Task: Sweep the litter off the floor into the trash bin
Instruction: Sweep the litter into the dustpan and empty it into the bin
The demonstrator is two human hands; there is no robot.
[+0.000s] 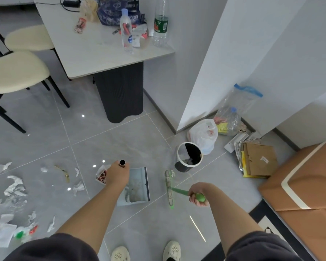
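My left hand (119,173) grips the upright handle of a grey-blue dustpan (137,185) that sits on the floor holding some pale litter. My right hand (198,194) grips the green handle of a small broom (169,187), whose head lies on the tiles just right of the dustpan. A small trash bin (189,156) with a white rim and black liner stands beyond the broom, with a bit of paper inside. Torn white paper scraps (14,187) and a red-patterned wrapper (101,176) lie scattered over the floor at left.
A table (94,53) with bottles and a bag stands ahead, and two cream stools (17,72) are at left. Plastic bags (205,134), cardboard (260,159) and a brown box (305,178) crowd the right wall. My shoes (145,251) are at the bottom.
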